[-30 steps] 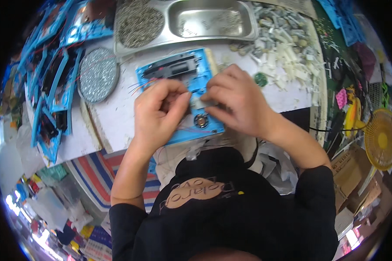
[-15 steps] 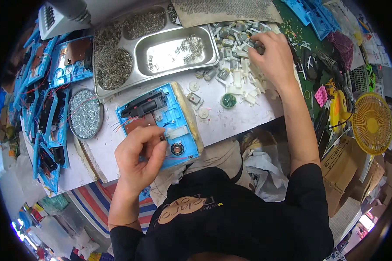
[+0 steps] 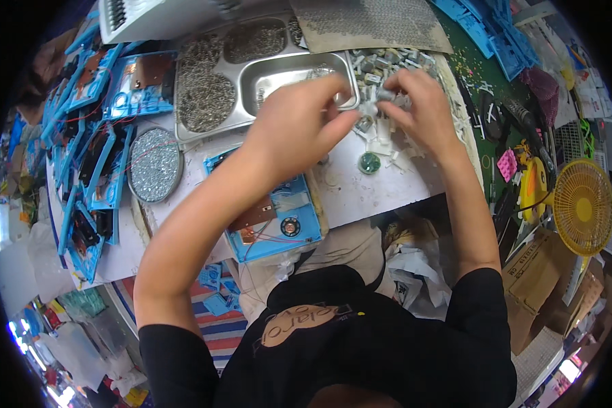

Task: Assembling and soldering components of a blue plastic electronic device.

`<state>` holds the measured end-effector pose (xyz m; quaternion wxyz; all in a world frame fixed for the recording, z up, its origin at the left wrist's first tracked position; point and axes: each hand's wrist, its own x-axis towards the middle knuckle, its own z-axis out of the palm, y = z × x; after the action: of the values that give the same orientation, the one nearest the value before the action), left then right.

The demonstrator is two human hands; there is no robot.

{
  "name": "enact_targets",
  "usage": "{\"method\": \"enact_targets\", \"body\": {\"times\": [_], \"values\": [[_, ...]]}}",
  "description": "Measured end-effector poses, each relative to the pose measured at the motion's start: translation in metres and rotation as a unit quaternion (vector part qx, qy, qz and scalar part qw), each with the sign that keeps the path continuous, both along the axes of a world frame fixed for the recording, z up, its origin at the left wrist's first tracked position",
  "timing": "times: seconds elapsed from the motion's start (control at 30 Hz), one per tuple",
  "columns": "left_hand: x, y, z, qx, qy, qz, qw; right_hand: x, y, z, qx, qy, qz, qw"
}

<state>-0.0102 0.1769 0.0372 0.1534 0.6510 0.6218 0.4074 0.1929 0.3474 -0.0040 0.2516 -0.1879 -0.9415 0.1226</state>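
My left hand, smeared by motion, is above the near side of a metal tray, thumb and fingers apart with nothing visible between them. My right hand is curled over a heap of small motors and white plastic parts. Between its thumb and fingers is a blurred grey-and-white small motor. Below my left forearm lies an open blue plastic casing with a round speaker, a brown board and thin wires. My forearm hides part of it.
Springs and small metal pieces fill the tray's compartments. A round dish of screws stands left of it, beside stacked blue casings. A green round piece lies near the white parts. At right are a yellow fan and a cardboard box.
My left hand has left the blue casing and moved up and right toward my right hand. My right hand has come slightly nearer, with the small motor. The whole view has shifted slightly.
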Motion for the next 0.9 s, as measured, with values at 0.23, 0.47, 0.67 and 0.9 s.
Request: {"method": "enact_targets", "body": {"times": [0.23, 0.47, 0.67, 0.9], "values": [[0.005, 0.056, -0.021, -0.093, 0.042, -0.15, 0.983, 0.012, -0.027, 0.016, -0.114, 0.042, 0.054, 0.991], [0.015, 0.032, 0.014, -0.345, -0.284, -0.192, 0.874, 0.023, -0.065, 0.042, -0.076, 0.121, 0.083, 0.986], [0.024, 0.019, 0.009, -0.301, -0.496, -0.073, 0.811, 0.026, -0.087, 0.03, -0.36, 0.143, -0.052, 0.92], [0.029, 0.023, 0.005, -0.225, -0.405, -0.079, 0.883, 0.02, -0.086, 0.011, -0.508, 0.345, -0.057, 0.787]]}}
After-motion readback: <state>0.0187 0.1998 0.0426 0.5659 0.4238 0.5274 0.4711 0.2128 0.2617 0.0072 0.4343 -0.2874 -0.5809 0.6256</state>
